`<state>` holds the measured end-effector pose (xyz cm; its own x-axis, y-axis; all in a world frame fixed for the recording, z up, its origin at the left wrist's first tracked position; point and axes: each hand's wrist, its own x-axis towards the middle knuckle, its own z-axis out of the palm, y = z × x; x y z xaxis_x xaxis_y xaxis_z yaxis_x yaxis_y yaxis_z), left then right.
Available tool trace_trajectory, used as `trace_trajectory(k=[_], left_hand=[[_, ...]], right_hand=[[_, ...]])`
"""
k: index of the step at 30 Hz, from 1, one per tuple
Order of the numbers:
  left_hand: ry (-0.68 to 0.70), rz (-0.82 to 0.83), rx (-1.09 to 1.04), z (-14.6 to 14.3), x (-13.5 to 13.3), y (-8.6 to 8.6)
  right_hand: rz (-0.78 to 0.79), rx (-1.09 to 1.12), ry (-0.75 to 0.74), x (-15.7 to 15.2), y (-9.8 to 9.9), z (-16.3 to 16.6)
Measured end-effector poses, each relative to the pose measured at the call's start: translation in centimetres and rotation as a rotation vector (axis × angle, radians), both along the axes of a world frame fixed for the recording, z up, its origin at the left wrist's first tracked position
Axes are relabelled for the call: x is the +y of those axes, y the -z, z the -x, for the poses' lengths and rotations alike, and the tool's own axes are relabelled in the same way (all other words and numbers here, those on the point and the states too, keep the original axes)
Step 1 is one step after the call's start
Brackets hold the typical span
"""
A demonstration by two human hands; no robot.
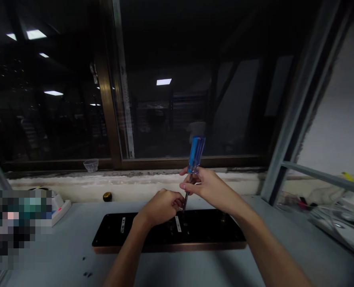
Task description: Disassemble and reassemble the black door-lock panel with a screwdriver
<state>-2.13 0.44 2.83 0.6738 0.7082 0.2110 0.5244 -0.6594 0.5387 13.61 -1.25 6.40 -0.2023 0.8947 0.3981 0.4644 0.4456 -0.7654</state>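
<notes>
A screwdriver with a blue translucent handle stands nearly upright, its handle end leaning slightly right. My right hand grips it below the handle, fingers closed around the neck and upper shaft. The shaft points down onto a long black panel with a copper-coloured edge, lying flat on the table. My left hand is above the middle of the panel, fingers curled and pinched beside the lower shaft. Whatever is between those fingertips is hidden. White labels are stuck on the panel's top.
Several small dark pieces lie on the grey table at the front left. A brass-coloured round knob sits by the wall. On the sill is a clear plastic cup. A white power strip is at left, tangled cables at right.
</notes>
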Motion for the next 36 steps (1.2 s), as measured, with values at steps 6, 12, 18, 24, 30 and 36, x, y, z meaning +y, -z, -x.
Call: trace_trajectory(k=[6, 12, 18, 24, 30, 36], left_hand=[[0.048, 0.115, -0.089, 0.1, 0.3, 0.4], [0.043, 0.068, -0.1, 0.0, 0.1, 0.1], [0.049, 0.063, -0.092, -0.1, 0.0, 0.1], [0.029, 0.083, -0.109, -0.2, 0.1, 0.4], [-0.044, 0.023, -0.089, -0.4, 0.4, 0.8], [-0.063, 0.09, -0.169, -0.6, 0.2, 0.8]], right_hand=[[0.034, 0.014, -0.044, -0.2, 0.1, -0.4], [0.028, 0.006, -0.06, -0.3, 0.0, -0.4], [0.03, 0.001, -0.067, -0.3, 0.0, -0.4], [0.04, 0.008, -0.073, -0.2, 0.0, -0.3], [0.027, 0.037, -0.053, 0.1, 0.1, 0.0], [-0.049, 0.033, 0.008, 0.1, 0.2, 0.6]])
